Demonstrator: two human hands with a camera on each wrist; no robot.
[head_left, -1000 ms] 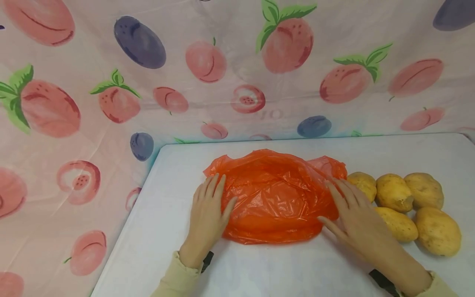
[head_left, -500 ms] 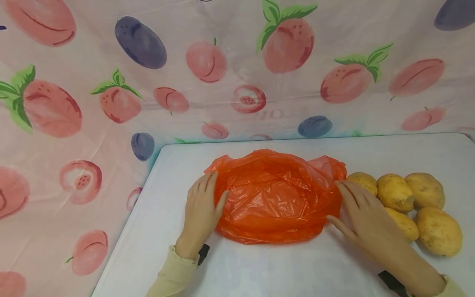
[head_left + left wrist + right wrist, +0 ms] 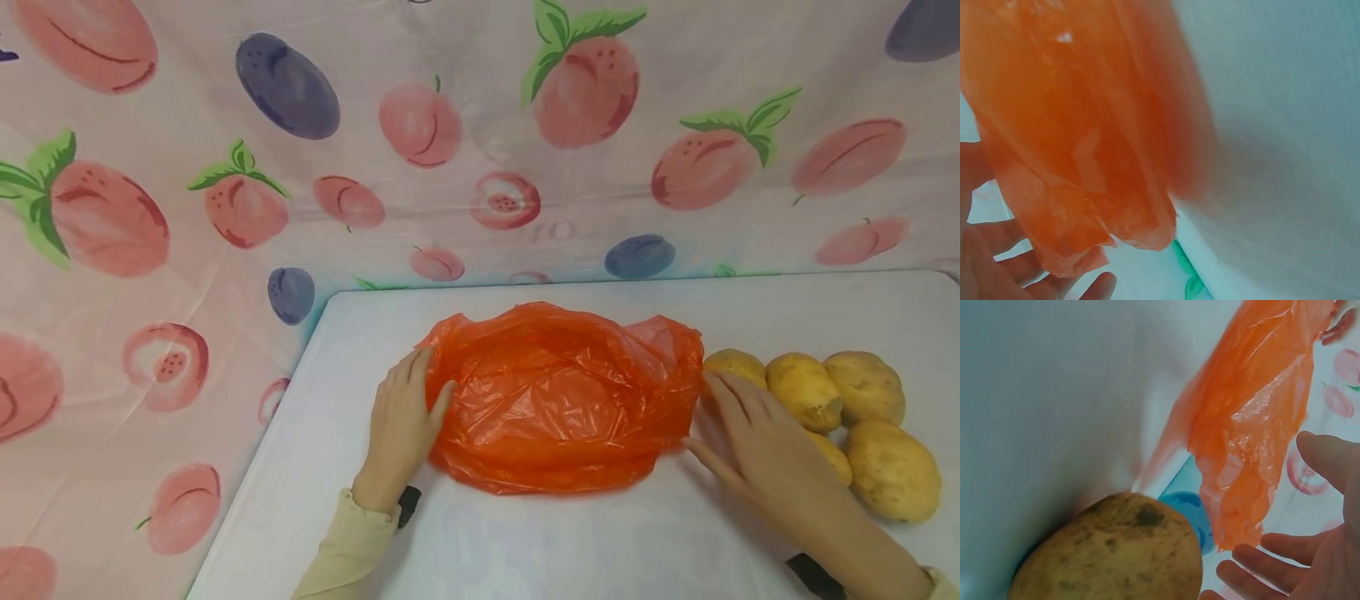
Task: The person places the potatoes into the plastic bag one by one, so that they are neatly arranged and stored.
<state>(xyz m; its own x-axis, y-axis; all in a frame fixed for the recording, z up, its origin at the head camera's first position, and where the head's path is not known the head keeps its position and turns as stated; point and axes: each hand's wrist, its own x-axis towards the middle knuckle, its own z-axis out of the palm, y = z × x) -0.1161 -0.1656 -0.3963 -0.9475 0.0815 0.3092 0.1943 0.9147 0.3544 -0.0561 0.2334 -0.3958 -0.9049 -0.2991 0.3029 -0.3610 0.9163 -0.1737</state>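
Head view: a crumpled, translucent orange plastic bag (image 3: 558, 398) lies on the white tabletop (image 3: 525, 550), near the middle and a little toward the back edge. Its long axis runs left to right across our front, so each short end points at one of our hands.

Left hand (image 3: 401, 429): flat on the table at the bag's left end, fingers straight and together, thumb (image 3: 442, 398) touching the bag's edge. It holds nothing. In the left wrist view the orange film (image 3: 1079, 137) hangs just above the open palm (image 3: 985, 262), fingers spread and relaxed.

Right hand (image 3: 757, 442): flat at the bag's right end, fingers straight and spread wide, fingertips (image 3: 712, 385) at or just beside the plastic; we cannot tell whether they touch it. It grips nothing. The right wrist view shows the bag's ragged corner (image 3: 1254, 425) just beyond the open fingers (image 3: 1260, 565).

Just beside that hand, on its outer side, sits a cluster of yellow-brown, lumpy potatoes (image 3: 832, 417). The nearest ones lie partly under the back of the hand in the head view; one large potato (image 3: 1116, 550) fills the lower left of the right wrist view. The right hand is plainly the nearer one to them; the left is well apart, with the whole bag between.

Behind the table: a pale pink cloth printed with peaches and plums (image 3: 225, 167).
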